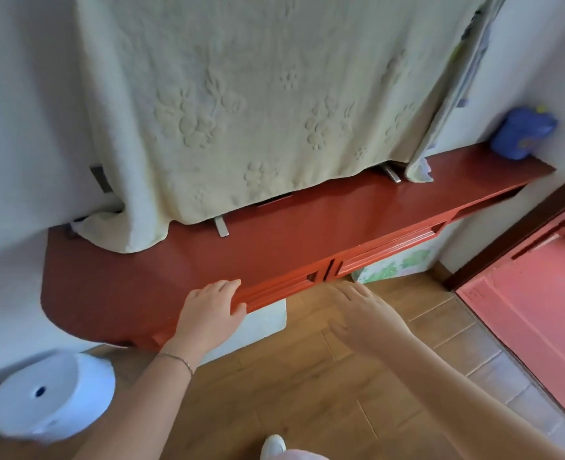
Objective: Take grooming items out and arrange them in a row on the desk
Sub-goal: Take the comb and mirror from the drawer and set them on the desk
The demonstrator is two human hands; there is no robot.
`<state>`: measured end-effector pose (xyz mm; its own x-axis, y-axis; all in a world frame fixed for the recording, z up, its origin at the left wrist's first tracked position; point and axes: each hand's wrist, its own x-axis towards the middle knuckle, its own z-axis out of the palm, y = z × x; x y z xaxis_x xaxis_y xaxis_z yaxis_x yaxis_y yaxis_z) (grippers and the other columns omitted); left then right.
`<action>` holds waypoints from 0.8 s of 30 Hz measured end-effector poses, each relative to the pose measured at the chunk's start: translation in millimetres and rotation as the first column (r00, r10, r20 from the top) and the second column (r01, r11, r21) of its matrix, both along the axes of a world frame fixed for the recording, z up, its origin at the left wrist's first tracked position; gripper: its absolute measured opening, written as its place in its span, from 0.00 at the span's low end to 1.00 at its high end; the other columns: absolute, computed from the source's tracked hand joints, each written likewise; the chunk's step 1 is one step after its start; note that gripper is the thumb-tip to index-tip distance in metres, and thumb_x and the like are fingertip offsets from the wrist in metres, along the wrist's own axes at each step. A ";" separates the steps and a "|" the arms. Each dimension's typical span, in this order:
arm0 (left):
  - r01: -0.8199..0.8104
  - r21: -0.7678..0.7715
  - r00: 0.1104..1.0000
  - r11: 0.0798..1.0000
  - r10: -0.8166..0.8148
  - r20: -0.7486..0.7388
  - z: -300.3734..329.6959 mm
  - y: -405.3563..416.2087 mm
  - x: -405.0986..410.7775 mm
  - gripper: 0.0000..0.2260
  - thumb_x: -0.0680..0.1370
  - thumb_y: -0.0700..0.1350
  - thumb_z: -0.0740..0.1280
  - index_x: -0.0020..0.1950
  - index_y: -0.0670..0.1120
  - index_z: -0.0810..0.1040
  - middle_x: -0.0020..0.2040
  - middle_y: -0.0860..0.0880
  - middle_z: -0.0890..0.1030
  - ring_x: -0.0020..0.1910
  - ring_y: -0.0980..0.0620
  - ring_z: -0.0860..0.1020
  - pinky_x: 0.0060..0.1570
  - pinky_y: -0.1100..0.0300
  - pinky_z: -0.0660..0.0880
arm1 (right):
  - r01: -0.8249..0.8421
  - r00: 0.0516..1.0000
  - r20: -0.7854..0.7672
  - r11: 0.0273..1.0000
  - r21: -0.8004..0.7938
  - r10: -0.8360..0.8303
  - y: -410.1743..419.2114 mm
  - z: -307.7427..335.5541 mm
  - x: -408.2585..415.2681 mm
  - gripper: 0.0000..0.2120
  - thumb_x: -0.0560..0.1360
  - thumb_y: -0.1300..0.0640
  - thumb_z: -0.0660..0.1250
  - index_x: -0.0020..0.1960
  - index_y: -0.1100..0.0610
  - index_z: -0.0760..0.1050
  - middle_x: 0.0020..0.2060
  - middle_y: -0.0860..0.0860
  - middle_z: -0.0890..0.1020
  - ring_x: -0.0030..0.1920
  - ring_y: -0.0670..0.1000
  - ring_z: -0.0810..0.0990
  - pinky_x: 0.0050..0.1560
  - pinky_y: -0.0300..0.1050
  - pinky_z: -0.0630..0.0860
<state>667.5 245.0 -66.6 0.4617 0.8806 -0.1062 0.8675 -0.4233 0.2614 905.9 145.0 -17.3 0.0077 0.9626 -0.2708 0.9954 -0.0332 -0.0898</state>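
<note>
I am looking down at a long red desk [274, 247] that is running from lower left to upper right along a white wall. A pale embossed blanket [258, 94] is hanging over something on the desk's back edge, covering much of the rear of the top; two small metal feet are poking out beneath its hem. A blue plastic bottle [521, 132] is standing at the desk's far right end, near the wall. Below the desk top, a white box [268, 315] and a flower-printed box [394, 263] are sitting on the wooden floor. A white round device [52, 398] is standing on the floor at lower left, and a pink door [533, 313] is filling the right side.

My left hand [210, 315] is gripping the desk's front edge, fingers lying on top and thumb curling against the drawer front [284, 287], which is stretching lengthwise along the desk. My right hand [360, 313] is hovering just in front of that drawer front, fingers straight and spread; it is blurred, so I cannot say whether the fingertips are touching the wood. No grooming items are showing.
</note>
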 end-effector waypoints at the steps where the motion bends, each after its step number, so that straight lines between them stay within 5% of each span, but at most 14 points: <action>1: -0.025 -0.002 1.000 1.000 0.025 -0.011 -0.2 3.0 -0.4 0.22 0.79 0.55 0.54 0.72 0.51 0.62 0.71 0.54 0.67 0.70 0.54 0.64 0.68 0.54 0.61 | -0.027 1.000 0.000 1.000 -0.009 0.027 10.3 -1.7 2.0 0.29 0.79 0.49 0.54 0.76 0.54 0.50 0.75 0.49 0.58 0.74 0.49 0.53 0.73 0.42 0.50; 13: -0.346 -0.034 0.937 0.937 0.344 -0.069 -9.9 -12.7 -0.7 0.22 0.79 0.54 0.55 0.72 0.51 0.64 0.69 0.54 0.69 0.67 0.54 0.67 0.65 0.54 0.63 | -0.316 0.949 -0.033 0.945 -0.087 0.314 89.2 -34.4 19.1 0.29 0.80 0.48 0.53 0.76 0.56 0.50 0.75 0.50 0.58 0.75 0.50 0.54 0.73 0.44 0.51; 16: -0.509 -0.205 0.849 0.836 0.527 0.040 -15.9 -26.7 4.3 0.21 0.78 0.53 0.56 0.71 0.51 0.65 0.69 0.53 0.70 0.66 0.53 0.69 0.65 0.54 0.66 | -0.234 0.946 -0.272 0.951 -0.204 0.175 100.5 -47.1 27.9 0.27 0.79 0.48 0.56 0.76 0.53 0.55 0.73 0.50 0.63 0.73 0.50 0.59 0.71 0.47 0.60; 19: -0.621 -0.523 0.566 0.584 0.795 0.216 -26.5 -36.0 15.1 0.16 0.79 0.50 0.58 0.65 0.50 0.71 0.63 0.52 0.74 0.62 0.53 0.72 0.56 0.59 0.67 | 0.007 0.786 -0.553 0.899 -0.437 -0.275 110.5 -71.7 39.7 0.21 0.78 0.51 0.60 0.70 0.56 0.67 0.67 0.53 0.73 0.67 0.55 0.70 0.67 0.49 0.66; 22: -0.464 -0.839 0.102 0.286 0.957 0.270 -50.1 -38.6 20.9 0.10 0.80 0.42 0.56 0.58 0.47 0.73 0.62 0.46 0.77 0.57 0.50 0.75 0.55 0.56 0.68 | 0.220 0.379 -0.588 0.687 -0.693 -0.714 116.1 -107.8 48.3 0.11 0.76 0.57 0.63 0.57 0.58 0.77 0.58 0.56 0.79 0.60 0.56 0.75 0.66 0.51 0.68; 24: -0.255 -0.949 -0.189 0.185 0.953 0.237 -72.3 -41.9 21.0 0.12 0.81 0.40 0.55 0.60 0.43 0.73 0.61 0.45 0.77 0.58 0.49 0.76 0.56 0.55 0.70 | 0.231 0.122 -0.522 0.535 -0.812 -0.844 119.8 -131.9 51.7 0.12 0.78 0.58 0.61 0.59 0.61 0.75 0.56 0.58 0.79 0.58 0.56 0.75 0.64 0.49 0.68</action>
